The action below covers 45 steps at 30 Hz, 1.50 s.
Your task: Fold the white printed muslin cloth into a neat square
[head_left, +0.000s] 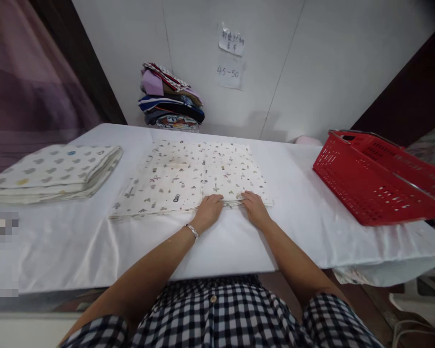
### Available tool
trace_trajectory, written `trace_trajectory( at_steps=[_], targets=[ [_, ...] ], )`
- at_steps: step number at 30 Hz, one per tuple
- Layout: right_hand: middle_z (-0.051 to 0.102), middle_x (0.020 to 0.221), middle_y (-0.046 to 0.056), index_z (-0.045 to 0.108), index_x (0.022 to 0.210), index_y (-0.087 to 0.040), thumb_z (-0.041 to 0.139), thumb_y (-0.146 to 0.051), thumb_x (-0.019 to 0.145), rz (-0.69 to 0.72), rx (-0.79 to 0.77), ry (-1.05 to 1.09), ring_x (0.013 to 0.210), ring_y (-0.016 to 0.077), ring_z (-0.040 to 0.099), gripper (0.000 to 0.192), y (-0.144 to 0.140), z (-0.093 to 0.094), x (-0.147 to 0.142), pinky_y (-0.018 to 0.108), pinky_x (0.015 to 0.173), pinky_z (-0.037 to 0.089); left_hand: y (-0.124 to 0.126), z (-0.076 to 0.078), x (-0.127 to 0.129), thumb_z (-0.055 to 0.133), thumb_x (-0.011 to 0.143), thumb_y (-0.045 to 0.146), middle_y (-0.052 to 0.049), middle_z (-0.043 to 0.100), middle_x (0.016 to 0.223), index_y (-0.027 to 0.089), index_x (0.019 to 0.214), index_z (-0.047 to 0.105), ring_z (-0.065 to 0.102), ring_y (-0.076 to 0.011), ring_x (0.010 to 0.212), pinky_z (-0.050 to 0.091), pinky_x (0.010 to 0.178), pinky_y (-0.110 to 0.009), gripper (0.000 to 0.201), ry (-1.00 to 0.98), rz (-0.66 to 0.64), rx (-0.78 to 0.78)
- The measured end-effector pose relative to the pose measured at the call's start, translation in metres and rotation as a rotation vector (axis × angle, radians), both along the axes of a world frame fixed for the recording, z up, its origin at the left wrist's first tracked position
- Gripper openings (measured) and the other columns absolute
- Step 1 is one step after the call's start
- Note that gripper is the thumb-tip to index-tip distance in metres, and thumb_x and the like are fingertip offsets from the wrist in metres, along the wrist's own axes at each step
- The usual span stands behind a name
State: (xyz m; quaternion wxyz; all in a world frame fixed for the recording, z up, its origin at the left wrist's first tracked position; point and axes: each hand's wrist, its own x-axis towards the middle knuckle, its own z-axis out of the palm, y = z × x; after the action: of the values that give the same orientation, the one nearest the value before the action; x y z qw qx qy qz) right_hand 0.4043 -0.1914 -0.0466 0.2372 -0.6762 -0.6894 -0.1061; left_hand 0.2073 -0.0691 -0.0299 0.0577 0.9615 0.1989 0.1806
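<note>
A white cloth (199, 169) printed with small animals and plants lies folded flat on the table, in several layers along its near edge. Near the middle of that edge, my left hand (209, 211) grips the cloth, fingers on top and thumb side hidden. Just to the right, my right hand (254, 208) holds the same edge with bent fingers. A short stretch of layered edge shows between both hands. The cloth's far part rests flat, with faint creases.
Another folded cloth (54, 169) with grey spots lies at the left. A red perforated basket (380, 188) stands at the right. Against the wall is a stack of folded fabrics (172, 104). White satiny fabric (297, 241) covers the table. Handwritten paper notes (231, 72) hang on the wall.
</note>
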Motion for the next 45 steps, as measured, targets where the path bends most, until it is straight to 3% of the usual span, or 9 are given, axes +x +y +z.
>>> trace_trajectory(
  at_steps=[12,21,27,31,36,40,45],
  targets=[
    [0.061,0.121,0.010,0.068,0.096,-0.019,0.042,-0.015,0.092,-0.011,-0.046,0.015,0.122,0.0239,0.046,0.026,-0.004,-0.002,0.001,0.042,0.098,0.037,-0.003,0.001,0.006,0.044,0.091,0.022,-0.009,0.061,0.117,0.019,0.101,0.065,0.054,-0.0236,0.107,0.043,0.089,-0.040,0.023,0.001,-0.062,0.021],
    [0.059,0.124,0.010,0.066,0.106,-0.021,0.050,-0.022,0.091,-0.089,-0.126,0.015,0.124,0.0249,0.044,0.022,-0.013,0.008,0.008,0.043,0.099,0.036,-0.005,-0.003,0.018,0.041,0.090,0.014,-0.009,0.063,0.111,0.016,0.094,0.064,0.055,-0.0230,0.102,0.043,0.087,-0.039,0.024,-0.017,-0.063,0.008],
    [0.060,0.123,0.010,0.068,0.101,-0.021,0.049,-0.020,0.089,-0.123,0.022,0.112,0.123,0.0241,0.046,0.022,-0.043,0.004,0.038,0.043,0.101,0.036,-0.003,-0.004,0.015,0.040,0.090,0.016,-0.009,0.063,0.109,0.016,0.093,0.064,0.054,-0.0231,0.101,0.043,0.087,-0.039,0.023,-0.053,-0.094,-0.006],
    [0.063,0.117,0.009,0.070,0.093,-0.020,0.048,-0.027,0.086,-0.361,0.136,0.365,0.112,0.0222,0.053,0.024,-0.063,0.003,0.063,0.039,0.096,0.041,-0.002,-0.006,0.015,0.041,0.090,0.017,-0.010,0.063,0.108,0.016,0.094,0.064,0.054,-0.0231,0.101,0.043,0.087,-0.040,0.023,-0.080,-0.115,-0.008],
    [0.069,0.084,0.003,0.070,0.086,-0.019,0.047,-0.039,0.083,-0.623,-0.065,0.678,0.080,0.0178,0.061,0.031,-0.063,0.017,0.069,0.027,0.071,0.044,-0.001,-0.007,0.015,0.043,0.089,0.017,-0.010,0.064,0.105,0.016,0.093,0.065,0.055,-0.0237,0.100,0.043,0.087,-0.040,0.022,-0.080,-0.115,-0.011],
    [0.067,0.076,0.002,0.068,0.076,-0.019,0.054,-0.040,0.079,-0.743,-0.250,0.673,0.068,0.0147,0.057,0.025,-0.050,0.030,0.069,0.024,0.060,0.038,-0.001,-0.009,0.015,0.043,0.089,0.019,-0.010,0.064,0.104,0.016,0.092,0.065,0.055,-0.0239,0.099,0.044,0.087,-0.041,0.023,-0.086,-0.113,-0.011],
    [0.064,0.070,0.002,0.064,0.068,-0.017,0.059,-0.026,0.076,-0.786,-0.315,0.684,0.064,0.0120,0.053,0.013,-0.037,0.039,0.076,0.021,0.057,0.035,-0.002,-0.007,0.015,0.041,0.089,0.019,-0.010,0.064,0.105,0.018,0.092,0.066,0.055,-0.0237,0.101,0.043,0.088,-0.042,0.026,-0.091,-0.107,-0.022]
  ],
)
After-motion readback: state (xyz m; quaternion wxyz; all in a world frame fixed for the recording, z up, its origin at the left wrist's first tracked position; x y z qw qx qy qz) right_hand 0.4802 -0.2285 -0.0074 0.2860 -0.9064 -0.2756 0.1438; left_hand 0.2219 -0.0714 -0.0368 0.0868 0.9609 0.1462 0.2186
